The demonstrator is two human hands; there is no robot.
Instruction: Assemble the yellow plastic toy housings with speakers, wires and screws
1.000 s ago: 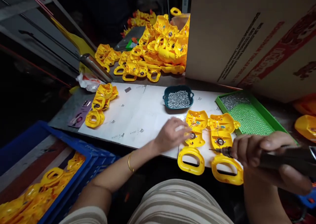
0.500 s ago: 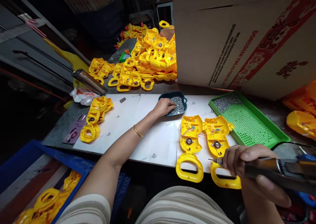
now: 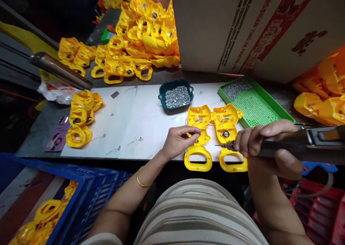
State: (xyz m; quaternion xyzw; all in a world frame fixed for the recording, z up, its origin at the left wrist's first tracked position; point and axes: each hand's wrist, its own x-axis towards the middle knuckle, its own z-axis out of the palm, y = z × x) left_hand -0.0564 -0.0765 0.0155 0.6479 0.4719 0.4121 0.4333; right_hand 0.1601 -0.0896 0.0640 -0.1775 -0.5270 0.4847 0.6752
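My left hand (image 3: pixel 180 140) is over the left yellow plastic shell half (image 3: pixel 199 114), thumb and fingers pinched together; whatever is between the fingertips is too small to make out. The matching right shell half (image 3: pixel 228 121) lies open side up, with a round speaker and thin wires inside. Each half has a ring-shaped handle, the left one (image 3: pixel 198 165) and the right one (image 3: pixel 233 166), at the table's front edge. In my right hand (image 3: pixel 265 144) is a dark electric screwdriver (image 3: pixel 285 146), its thin bit pointing left just above the right handle. A dark teal tray (image 3: pixel 175 106) of small metal screws stands behind the shells.
A green perforated tray (image 3: pixel 265 110) with more screws stands at the right, before a large cardboard box (image 3: pixel 210 32). Yellow shells are heaped (image 3: pixel 151 36) at the back, with a small stack (image 3: pixel 82 112) at left. Blue (image 3: pixel 91 194) and red (image 3: pixel 315 209) crates flank me below the table.
My left hand has come out of the screw tray and moved right and nearer to the left shell half. My right hand keeps the screwdriver by the right handle. The view has tilted down.
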